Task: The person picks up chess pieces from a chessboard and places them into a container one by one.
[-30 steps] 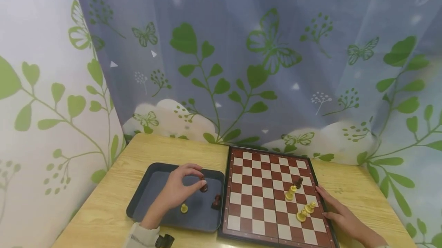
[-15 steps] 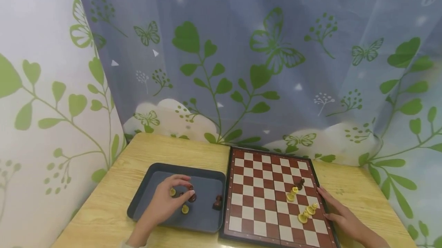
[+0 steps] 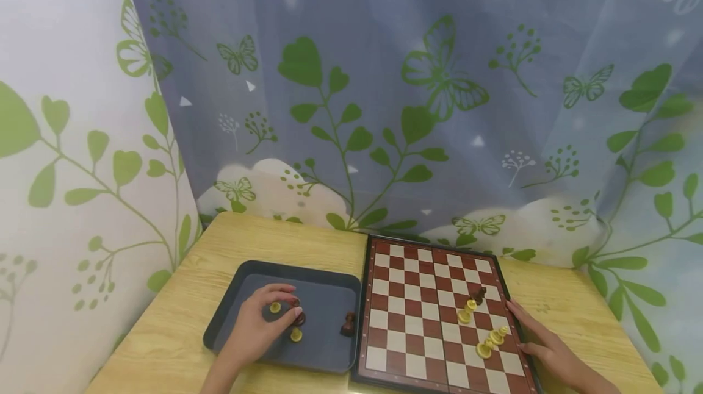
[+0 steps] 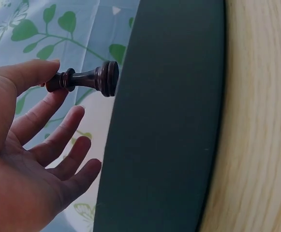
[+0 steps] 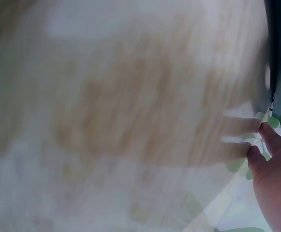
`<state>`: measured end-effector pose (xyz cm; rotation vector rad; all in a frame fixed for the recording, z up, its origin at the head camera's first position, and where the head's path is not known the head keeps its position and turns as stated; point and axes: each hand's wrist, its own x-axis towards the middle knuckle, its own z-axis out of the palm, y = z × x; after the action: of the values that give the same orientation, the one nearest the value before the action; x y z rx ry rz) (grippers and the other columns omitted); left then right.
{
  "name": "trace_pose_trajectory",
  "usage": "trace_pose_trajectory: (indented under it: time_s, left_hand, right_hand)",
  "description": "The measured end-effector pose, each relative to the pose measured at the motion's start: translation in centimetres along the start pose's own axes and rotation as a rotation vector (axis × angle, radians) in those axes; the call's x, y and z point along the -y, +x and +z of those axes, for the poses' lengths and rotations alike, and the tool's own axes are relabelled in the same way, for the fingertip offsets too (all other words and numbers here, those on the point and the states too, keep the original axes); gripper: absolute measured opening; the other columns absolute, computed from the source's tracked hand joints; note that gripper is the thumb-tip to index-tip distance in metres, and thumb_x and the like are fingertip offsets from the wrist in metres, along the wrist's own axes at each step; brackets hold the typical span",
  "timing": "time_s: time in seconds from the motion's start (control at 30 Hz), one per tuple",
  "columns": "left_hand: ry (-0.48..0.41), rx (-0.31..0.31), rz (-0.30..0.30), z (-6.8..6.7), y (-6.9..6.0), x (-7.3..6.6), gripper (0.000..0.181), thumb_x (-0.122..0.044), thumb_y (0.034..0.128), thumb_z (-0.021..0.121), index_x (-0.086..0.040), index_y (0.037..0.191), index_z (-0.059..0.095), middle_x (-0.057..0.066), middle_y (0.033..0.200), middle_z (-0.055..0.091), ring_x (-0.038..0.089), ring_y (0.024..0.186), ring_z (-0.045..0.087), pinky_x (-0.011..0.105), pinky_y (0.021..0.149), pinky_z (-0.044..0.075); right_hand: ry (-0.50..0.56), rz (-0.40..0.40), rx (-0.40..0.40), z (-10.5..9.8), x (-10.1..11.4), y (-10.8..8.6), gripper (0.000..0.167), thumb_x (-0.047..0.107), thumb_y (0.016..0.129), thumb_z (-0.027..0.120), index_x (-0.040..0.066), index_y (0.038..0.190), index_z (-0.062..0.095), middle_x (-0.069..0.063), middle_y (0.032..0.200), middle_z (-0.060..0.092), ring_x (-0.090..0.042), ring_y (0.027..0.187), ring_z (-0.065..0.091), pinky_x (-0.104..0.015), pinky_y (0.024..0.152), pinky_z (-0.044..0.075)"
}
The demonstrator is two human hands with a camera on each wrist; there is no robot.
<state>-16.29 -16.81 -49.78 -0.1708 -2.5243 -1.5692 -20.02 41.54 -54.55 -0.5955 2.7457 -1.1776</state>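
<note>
In the head view my left hand is over the dark tray. Its thumb and index finger pinch a dark brown chess piece by the top end, which they partly cover; the other fingers are spread apart. The piece's round base faces the tray floor; whether it touches is unclear. Two yellow chess pieces stand near the hand, a rear one and a front one. By the tray's right wall is another dark chess piece. My right hand rests along the right edge of the chessboard.
On the board's right half stand several chess pieces: a dark one, a yellow one beside it, and two yellow ones nearer the front. The tray and board lie side by side on a wooden table. A printed curtain hangs behind.
My left hand has moved left and slightly toward me across the tray, carrying the dark chess piece. The rear yellow piece has come into sight. My right hand stays at the board's edge.
</note>
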Motion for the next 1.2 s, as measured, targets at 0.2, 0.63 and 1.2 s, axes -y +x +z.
trace_pose_trajectory:
  time_s: [0.2, 0.63, 1.2]
  left_hand:
    - [0.033, -0.004, 0.004, 0.5, 0.2, 0.3, 0.011, -0.014, 0.0855, 0.083, -0.017, 0.095, 0.079, 0.002, 0.123, 0.069, 0.028, 0.124, 0.056, 0.054, 0.102, 0.044]
    - [0.094, 0.035, 0.036, 2.0, 0.2, 0.5, 0.016, -0.010, 0.0833, 0.084, -0.016, 0.097, 0.080, 0.005, 0.121, 0.069, 0.028, 0.121, 0.056, 0.055, 0.103, 0.045]
    - [0.117, 0.077, 0.055, 2.6, -0.1, -0.4, 0.019, -0.011, 0.0842, 0.084, -0.016, 0.102, 0.080, 0.002, 0.122, 0.069, 0.025, 0.122, 0.054, 0.042, 0.092, 0.050]
  right_hand:
    - [0.029, -0.009, 0.002, 0.0, -0.2, 0.0, 0.075, 0.003, 0.096, 0.060, 0.005, 0.162, 0.023, 0.041, 0.150, 0.011, 0.034, 0.128, 0.011, -0.003, 0.090, 0.028]
    - [-0.022, 0.014, 0.011, -0.2, -0.1, 0.0, 0.074, 0.005, 0.098, 0.059, 0.007, 0.162, 0.023, 0.038, 0.152, 0.009, 0.034, 0.126, 0.010, -0.014, 0.092, 0.042]
    - [-0.018, 0.014, 0.005, -0.2, 0.1, 0.0, 0.074, 0.007, 0.097, 0.060, 0.007, 0.162, 0.024, 0.035, 0.153, 0.011, 0.034, 0.127, 0.010, -0.012, 0.092, 0.038]
